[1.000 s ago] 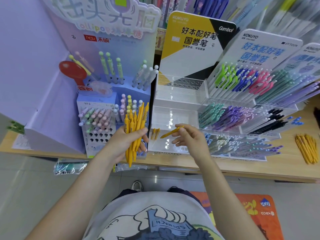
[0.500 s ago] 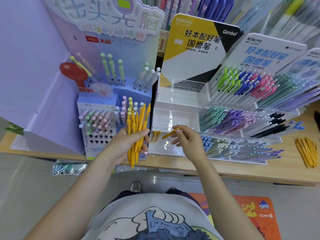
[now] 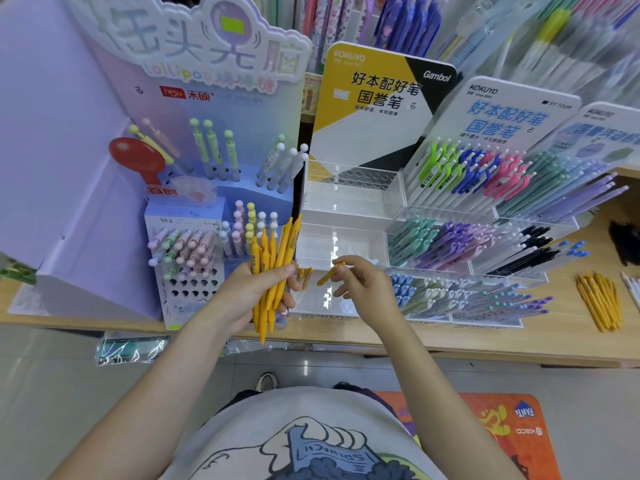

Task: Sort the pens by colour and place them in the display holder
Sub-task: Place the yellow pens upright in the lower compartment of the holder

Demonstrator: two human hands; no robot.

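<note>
Left hand (image 3: 249, 292) grips a bundle of yellow pens (image 3: 272, 271) upright, tips down, just left of the clear holder (image 3: 349, 237); right hand (image 3: 363, 285) pinches one yellow pen (image 3: 329, 273) slanting down-left over the holder's front tray

Open clear compartments (image 3: 346, 237) between crowded pen racks (image 3: 467, 244).

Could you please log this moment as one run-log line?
left hand: grips yellow pen bundle | right hand: pinches single yellow pen | clear display holder: front compartment has few yellow pens
</note>
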